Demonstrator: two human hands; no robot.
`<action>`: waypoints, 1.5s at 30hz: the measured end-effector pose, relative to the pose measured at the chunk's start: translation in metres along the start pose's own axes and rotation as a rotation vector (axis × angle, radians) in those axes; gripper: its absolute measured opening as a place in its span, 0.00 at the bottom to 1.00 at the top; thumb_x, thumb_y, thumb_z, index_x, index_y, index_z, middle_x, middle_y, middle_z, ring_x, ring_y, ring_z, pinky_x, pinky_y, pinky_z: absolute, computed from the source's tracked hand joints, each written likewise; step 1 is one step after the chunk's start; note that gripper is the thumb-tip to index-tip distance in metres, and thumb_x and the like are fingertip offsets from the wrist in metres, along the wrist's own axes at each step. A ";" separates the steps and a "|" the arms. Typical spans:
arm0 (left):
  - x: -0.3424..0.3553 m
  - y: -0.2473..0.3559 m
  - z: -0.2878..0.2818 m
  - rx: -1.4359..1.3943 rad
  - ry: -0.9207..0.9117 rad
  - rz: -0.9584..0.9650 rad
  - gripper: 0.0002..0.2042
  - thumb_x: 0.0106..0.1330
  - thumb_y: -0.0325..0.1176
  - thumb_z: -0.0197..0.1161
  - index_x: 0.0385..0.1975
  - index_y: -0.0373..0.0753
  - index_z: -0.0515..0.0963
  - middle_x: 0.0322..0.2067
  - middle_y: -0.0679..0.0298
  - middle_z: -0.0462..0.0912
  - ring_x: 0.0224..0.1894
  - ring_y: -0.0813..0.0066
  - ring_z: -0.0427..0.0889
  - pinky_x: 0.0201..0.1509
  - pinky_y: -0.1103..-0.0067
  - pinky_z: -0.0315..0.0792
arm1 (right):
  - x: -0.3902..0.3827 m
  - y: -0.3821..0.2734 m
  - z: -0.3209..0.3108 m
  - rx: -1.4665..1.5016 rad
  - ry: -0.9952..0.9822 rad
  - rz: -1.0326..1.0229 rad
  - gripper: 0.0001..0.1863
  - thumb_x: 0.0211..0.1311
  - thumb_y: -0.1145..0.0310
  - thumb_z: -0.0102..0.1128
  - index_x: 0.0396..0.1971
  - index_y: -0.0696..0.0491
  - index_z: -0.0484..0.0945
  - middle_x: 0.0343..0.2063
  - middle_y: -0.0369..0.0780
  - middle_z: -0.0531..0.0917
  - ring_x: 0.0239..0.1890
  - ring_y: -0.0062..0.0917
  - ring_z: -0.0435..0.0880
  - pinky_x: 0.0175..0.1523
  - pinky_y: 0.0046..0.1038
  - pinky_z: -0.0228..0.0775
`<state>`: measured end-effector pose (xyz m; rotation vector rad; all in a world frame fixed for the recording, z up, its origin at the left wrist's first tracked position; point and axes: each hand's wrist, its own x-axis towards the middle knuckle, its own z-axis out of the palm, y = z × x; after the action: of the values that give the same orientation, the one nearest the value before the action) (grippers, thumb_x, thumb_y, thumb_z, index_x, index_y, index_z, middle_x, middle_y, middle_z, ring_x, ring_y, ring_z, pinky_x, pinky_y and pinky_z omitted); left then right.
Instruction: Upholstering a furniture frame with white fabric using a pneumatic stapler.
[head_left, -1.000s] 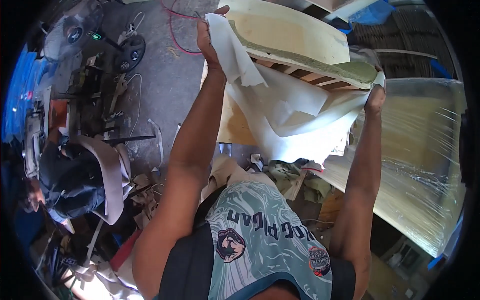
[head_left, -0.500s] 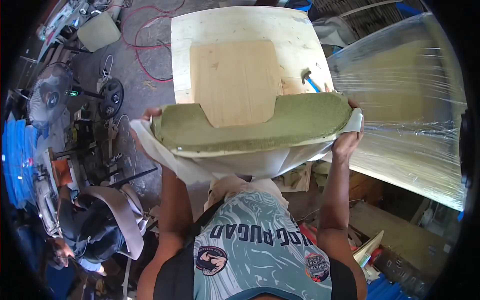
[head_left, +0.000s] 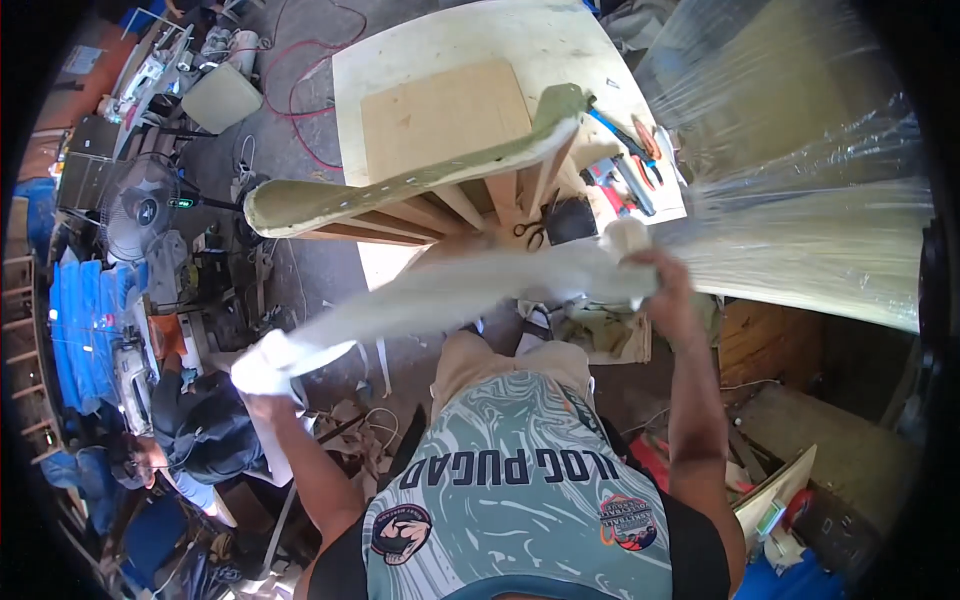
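Gripping opposite ends of a white fabric sheet [head_left: 450, 293], blurred across the picture's middle, are the left hand [head_left: 264, 402] at left, its fingers hidden by cloth, and the right hand [head_left: 670, 287] right of centre. A curved, slatted wooden piece edged in green padding [head_left: 400, 192] stands at upper centre.

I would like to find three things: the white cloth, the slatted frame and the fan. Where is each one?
White cloth [head_left: 440, 295]: head view, on its blurred middle stretch.
Slatted frame [head_left: 420, 186]: head view, on its green padded edge.
Fan [head_left: 147, 211]: head view, on the round hub.
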<state>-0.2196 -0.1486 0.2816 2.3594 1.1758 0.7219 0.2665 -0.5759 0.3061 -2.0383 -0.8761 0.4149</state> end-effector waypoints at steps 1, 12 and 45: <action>-0.030 -0.004 -0.006 -0.413 0.004 -0.054 0.18 0.64 0.43 0.57 0.38 0.31 0.80 0.37 0.58 0.83 0.38 0.68 0.83 0.45 0.72 0.77 | -0.031 0.009 0.012 0.032 -0.099 0.017 0.23 0.39 0.86 0.54 0.41 0.56 0.78 0.39 0.41 0.83 0.41 0.29 0.83 0.47 0.28 0.74; -0.214 -0.171 -0.104 -0.945 0.669 -0.983 0.18 0.67 0.32 0.52 0.52 0.28 0.72 0.49 0.52 0.79 0.48 0.60 0.80 0.53 0.73 0.76 | -0.147 0.015 0.092 0.072 -0.160 0.014 0.14 0.41 0.81 0.60 0.33 0.55 0.78 0.29 0.43 0.81 0.36 0.34 0.82 0.41 0.32 0.72; 0.086 -0.129 -0.020 -1.412 0.114 -0.270 0.11 0.66 0.21 0.54 0.47 0.35 0.75 0.47 0.59 0.80 0.48 0.66 0.81 0.53 0.69 0.78 | 0.011 -0.026 -0.009 -0.638 0.515 -0.131 0.12 0.65 0.69 0.51 0.46 0.47 0.78 0.40 0.47 0.83 0.45 0.45 0.82 0.48 0.41 0.73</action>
<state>-0.2663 -0.0029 0.2481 0.9729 0.5873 1.0781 0.2680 -0.5637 0.3333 -2.4635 -0.8695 -0.5152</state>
